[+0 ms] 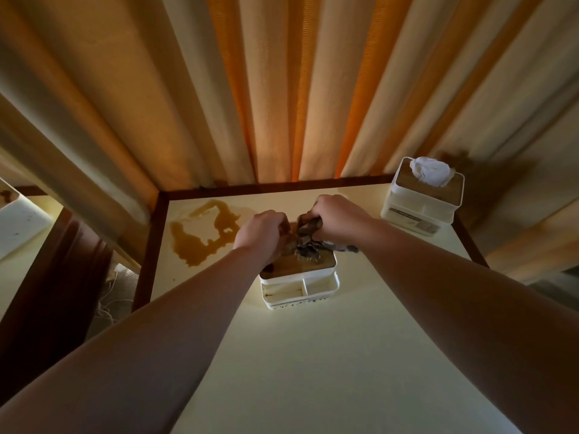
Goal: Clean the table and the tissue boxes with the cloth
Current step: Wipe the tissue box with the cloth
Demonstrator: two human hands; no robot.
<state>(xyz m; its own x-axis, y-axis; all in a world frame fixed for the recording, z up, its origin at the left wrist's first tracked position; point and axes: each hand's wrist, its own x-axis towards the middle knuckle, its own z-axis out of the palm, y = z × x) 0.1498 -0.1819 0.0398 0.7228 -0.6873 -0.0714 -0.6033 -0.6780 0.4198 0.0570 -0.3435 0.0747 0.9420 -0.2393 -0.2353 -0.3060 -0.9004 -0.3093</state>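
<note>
**Obs.: cloth worked over the near tissue box**

Both hands were closed on the cloth [305, 236], a dark stained wad. Left hand [261, 234] gripped one end, right hand [336, 219] the other, directly above the wooden lid of the near tissue box [299, 280] at table centre. Second tissue box [423, 198] stood at 2 o'clock from it, well apart, white tissue showing. Brown spill [200, 236] lay at 10 o'clock on the table [344, 355], unwiped.

Judgement: fold to a cleaner face before wiping; steady the box with one hand; wipe the lid, then the front compartments. Spill needs a blotting pass, not smearing.
</note>
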